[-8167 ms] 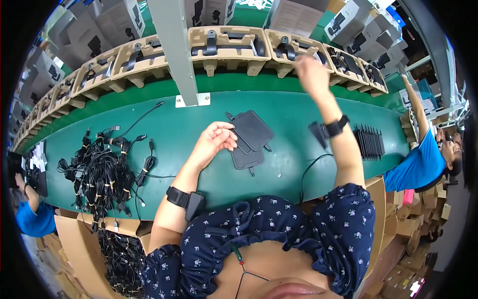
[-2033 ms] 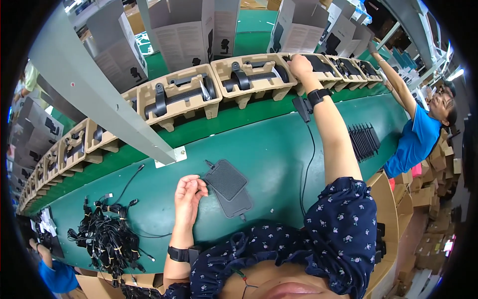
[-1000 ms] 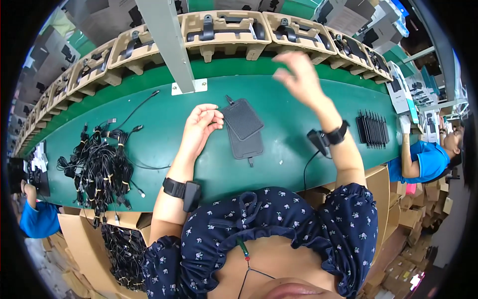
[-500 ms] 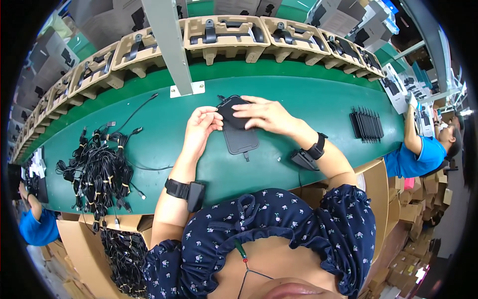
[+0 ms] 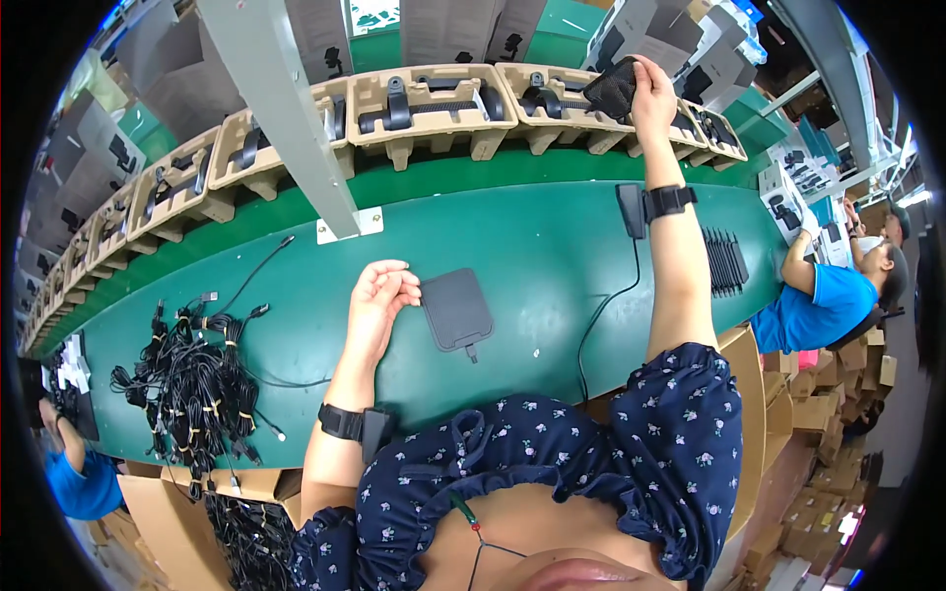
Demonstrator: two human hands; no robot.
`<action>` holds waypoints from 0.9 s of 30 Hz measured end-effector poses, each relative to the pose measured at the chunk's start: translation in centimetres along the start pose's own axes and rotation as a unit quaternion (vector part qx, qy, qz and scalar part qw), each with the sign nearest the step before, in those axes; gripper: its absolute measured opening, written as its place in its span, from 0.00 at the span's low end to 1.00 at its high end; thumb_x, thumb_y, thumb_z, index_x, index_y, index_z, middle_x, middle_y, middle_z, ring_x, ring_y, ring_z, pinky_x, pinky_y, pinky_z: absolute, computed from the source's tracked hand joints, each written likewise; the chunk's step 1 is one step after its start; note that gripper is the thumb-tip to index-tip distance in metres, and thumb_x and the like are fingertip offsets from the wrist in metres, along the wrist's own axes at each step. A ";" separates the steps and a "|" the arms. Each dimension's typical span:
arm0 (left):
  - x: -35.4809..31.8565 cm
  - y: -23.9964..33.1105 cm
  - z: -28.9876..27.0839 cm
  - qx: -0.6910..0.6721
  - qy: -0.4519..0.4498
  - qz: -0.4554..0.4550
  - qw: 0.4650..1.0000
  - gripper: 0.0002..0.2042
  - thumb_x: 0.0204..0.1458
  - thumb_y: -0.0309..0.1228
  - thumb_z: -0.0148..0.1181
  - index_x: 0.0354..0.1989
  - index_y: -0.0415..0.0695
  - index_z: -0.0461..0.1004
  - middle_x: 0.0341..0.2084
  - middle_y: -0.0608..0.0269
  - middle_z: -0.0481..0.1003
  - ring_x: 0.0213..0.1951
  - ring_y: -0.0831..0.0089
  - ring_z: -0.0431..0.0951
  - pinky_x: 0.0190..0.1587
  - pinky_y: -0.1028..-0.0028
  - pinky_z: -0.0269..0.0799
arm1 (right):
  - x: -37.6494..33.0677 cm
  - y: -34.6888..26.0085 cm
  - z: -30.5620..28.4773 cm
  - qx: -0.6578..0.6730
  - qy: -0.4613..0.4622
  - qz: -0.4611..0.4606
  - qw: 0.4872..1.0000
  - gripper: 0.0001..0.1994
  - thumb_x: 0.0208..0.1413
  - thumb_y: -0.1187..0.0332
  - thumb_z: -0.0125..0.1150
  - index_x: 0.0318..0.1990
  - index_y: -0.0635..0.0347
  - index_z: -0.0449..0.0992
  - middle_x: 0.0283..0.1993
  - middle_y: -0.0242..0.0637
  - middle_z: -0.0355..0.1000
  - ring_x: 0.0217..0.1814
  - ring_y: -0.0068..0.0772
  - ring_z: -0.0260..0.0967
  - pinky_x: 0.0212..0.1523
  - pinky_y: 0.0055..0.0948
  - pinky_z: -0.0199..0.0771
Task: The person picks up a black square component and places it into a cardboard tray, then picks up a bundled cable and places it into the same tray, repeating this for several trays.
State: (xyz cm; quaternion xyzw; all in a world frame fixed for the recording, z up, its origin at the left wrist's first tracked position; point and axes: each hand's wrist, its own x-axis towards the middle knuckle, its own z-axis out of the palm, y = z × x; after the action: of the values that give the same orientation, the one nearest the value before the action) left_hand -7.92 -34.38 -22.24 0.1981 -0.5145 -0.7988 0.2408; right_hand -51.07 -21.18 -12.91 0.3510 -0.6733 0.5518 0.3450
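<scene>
A flat black rectangular pad point(image 5: 458, 310) with a short tab at its lower edge is on the green table in front of me. The curled fingers of my left hand point(image 5: 382, 295) meet the pad's upper left edge. Stretched far out to the right, my right hand point(image 5: 652, 98) is closed around a black mesh pouch point(image 5: 613, 89). This pouch is above the row of moulded trays and covers part of one. What the pouch contains cannot be seen. On each wrist is a black strap with a small box; a cable hangs from the right box point(image 5: 631, 211).
Bundled black cables point(image 5: 197, 379) are heaped at the left, above a box of more cables point(image 5: 246, 537). Brown trays point(image 5: 431, 123) holding black parts line the far side. A metal post point(image 5: 286, 108) rises from the table. Slim black pieces point(image 5: 724, 262) and a co-worker point(image 5: 823, 295) are at right.
My right hand has left the pad and moved up and right to the trays with the mesh pouch. My left hand stays by the pad, which now shows uncovered. The view has shifted slightly.
</scene>
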 end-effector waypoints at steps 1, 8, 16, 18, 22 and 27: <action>0.0 0.0 -0.1 -0.008 0.002 -0.004 1.000 0.07 0.56 0.24 0.44 0.41 0.37 0.64 0.30 0.57 0.72 0.30 0.73 0.72 0.35 0.75 0.71 | 0.5 0.6 0.3 -0.063 -0.021 -0.023 0.998 0.09 0.55 0.64 0.50 0.39 0.54 0.75 0.36 0.36 0.72 0.40 0.33 0.67 0.41 0.27 0.65; -0.2 -0.1 0.4 -0.035 -0.003 -0.024 0.999 0.07 0.56 0.25 0.44 0.41 0.38 0.64 0.30 0.57 0.72 0.30 0.72 0.72 0.35 0.75 0.70 | 3.8 3.7 1.5 -0.139 -0.132 -0.024 0.981 0.10 0.53 0.61 0.48 0.38 0.50 0.75 0.37 0.39 0.72 0.44 0.44 0.66 0.43 0.36 0.65; 0.2 0.1 0.5 -0.053 -0.001 -0.029 0.998 0.07 0.56 0.26 0.45 0.41 0.38 0.64 0.30 0.56 0.72 0.30 0.72 0.73 0.35 0.74 0.71 | 6.1 4.8 2.2 -0.173 -0.261 -0.051 0.948 0.13 0.53 0.59 0.50 0.40 0.51 0.75 0.40 0.40 0.72 0.46 0.44 0.67 0.45 0.34 0.66; -0.2 0.3 0.2 -0.064 0.019 -0.013 0.998 0.07 0.56 0.26 0.45 0.41 0.38 0.64 0.30 0.56 0.72 0.31 0.72 0.73 0.35 0.74 0.71 | 6.4 5.1 2.6 -0.150 -0.277 -0.066 0.947 0.14 0.53 0.59 0.49 0.40 0.54 0.75 0.42 0.42 0.71 0.47 0.44 0.66 0.47 0.34 0.65; -0.1 -0.1 -0.3 -0.071 -0.013 -0.018 0.997 0.10 0.55 0.28 0.48 0.42 0.38 0.63 0.30 0.54 0.72 0.31 0.70 0.74 0.35 0.73 0.73 | 4.1 6.8 3.1 -0.260 -0.315 -0.057 0.911 0.15 0.56 0.61 0.46 0.47 0.56 0.72 0.48 0.40 0.69 0.51 0.39 0.65 0.51 0.32 0.63; -0.3 -0.6 0.3 -0.111 -0.027 -0.030 0.993 0.07 0.56 0.26 0.45 0.41 0.38 0.63 0.29 0.55 0.71 0.31 0.70 0.74 0.35 0.73 0.73 | -0.8 4.9 3.1 -0.236 -0.330 -0.137 0.903 0.16 0.56 0.62 0.42 0.44 0.63 0.72 0.45 0.53 0.68 0.50 0.53 0.62 0.51 0.39 0.63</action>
State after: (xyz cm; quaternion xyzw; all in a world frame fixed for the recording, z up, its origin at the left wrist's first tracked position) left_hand -7.96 -33.73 -22.62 0.1638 -0.4224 -0.8631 0.2232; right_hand -55.06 -23.42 -16.46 0.5099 -0.8048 0.1762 0.2476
